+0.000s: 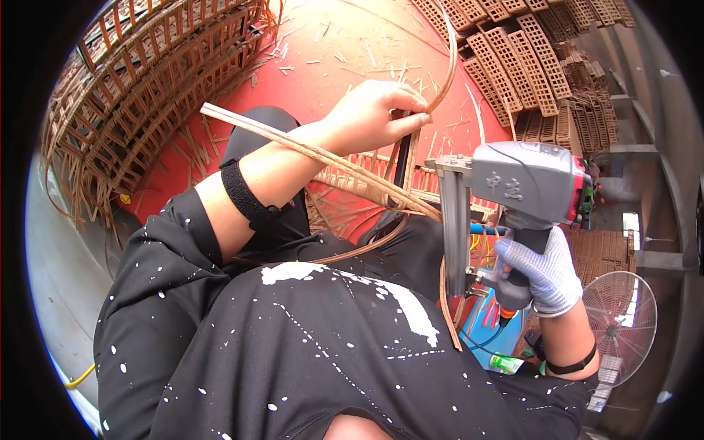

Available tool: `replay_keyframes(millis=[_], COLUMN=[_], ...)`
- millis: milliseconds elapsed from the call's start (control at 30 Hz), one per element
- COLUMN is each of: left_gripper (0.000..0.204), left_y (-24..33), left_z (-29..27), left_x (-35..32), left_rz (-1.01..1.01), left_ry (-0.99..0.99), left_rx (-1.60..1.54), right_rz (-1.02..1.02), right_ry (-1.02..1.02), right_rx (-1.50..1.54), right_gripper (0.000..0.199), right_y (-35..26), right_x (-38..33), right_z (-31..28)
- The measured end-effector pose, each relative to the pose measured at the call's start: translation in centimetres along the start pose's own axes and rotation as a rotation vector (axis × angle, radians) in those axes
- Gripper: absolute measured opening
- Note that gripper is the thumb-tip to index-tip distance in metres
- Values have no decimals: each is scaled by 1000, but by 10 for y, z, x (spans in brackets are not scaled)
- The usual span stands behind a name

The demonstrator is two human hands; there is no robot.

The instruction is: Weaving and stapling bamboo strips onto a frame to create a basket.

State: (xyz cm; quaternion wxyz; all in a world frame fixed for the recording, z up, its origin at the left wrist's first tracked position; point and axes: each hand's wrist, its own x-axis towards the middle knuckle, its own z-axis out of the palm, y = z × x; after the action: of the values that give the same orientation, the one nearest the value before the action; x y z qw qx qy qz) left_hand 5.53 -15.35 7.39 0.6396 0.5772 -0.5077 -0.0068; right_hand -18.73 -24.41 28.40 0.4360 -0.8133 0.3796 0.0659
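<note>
1. Pinching thin rattan strips (411,158), bare left hand (374,114) has its grip clamped on them above the lap.
2. Gloved right hand (539,268) grips grey nail gun (513,198) handle, nose beside the strips.
3. Woven baskets (147,81) stand upper left.

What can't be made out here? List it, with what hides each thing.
Head view only:
- Left hand: fingertips curl round the cane strips, so the grip underneath is hidden.
- Nail gun: its nose tip is lost behind the dark clothing and strips.
- Right hand: glove covers it; trigger finger hidden by the gun's handle.
- Woven frame: mostly covered by the left forearm.
- Fan: cut by the dark rim.
</note>
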Motion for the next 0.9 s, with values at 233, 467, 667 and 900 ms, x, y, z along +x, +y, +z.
replay_keyframes(millis=[233, 467, 667, 900], left_gripper=[20, 21, 22, 21], left_y=[-2, -3, 1, 3], left_z=[1, 4, 3, -1], left_x=[1, -1, -2, -1], left_rz=[7, 19, 24, 69], left_ry=[10, 37, 44, 23], left_rx=[24, 58, 46, 84], right_rz=[115, 117, 150, 134], right_ry=[-68, -208, -139, -107], right_rx=[-48, -103, -63, -17], right_gripper=[24, 29, 32, 23], right_y=[-21, -26, -29, -44], right_x=[15, 19, 15, 14], right_z=[12, 6, 13, 19])
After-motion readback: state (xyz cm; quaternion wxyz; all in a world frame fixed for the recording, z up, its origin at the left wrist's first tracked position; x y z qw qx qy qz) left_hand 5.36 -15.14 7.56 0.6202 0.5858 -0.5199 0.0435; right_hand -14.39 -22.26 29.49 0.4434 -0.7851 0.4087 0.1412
